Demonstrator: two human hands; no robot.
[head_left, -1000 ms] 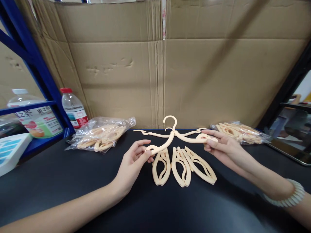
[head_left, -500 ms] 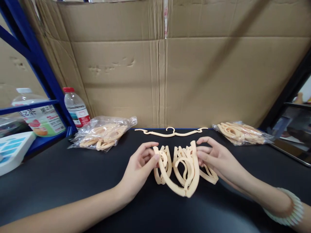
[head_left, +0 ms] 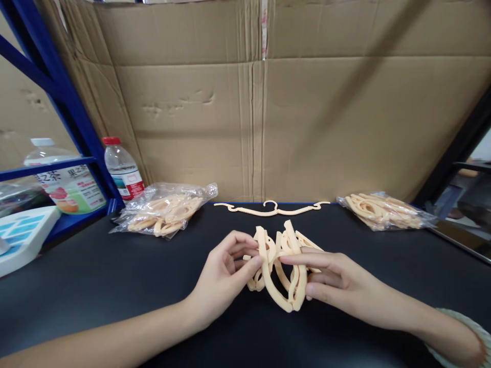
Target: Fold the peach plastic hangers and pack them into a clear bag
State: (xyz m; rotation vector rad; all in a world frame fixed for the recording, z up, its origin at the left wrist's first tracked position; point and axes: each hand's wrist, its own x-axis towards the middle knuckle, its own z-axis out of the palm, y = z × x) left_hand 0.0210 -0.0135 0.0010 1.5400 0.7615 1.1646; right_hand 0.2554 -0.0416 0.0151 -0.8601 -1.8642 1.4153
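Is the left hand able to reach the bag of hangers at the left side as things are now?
Probably yes. The bag of hangers lies in the open on the black table, nothing between. But the left hand pinches the folded hanger together with the right hand.

A black surface runs back to a wall of flattened cardboard. At its far edge an unfolded cream hanger lies flat. To the left a clear bag of folded hangers rests near a water bottle with a red cap, which stands beside a blue shelf frame. A larger labelled bottle sits on that shelf, above a white box. On the right lies a second bag of hangers.
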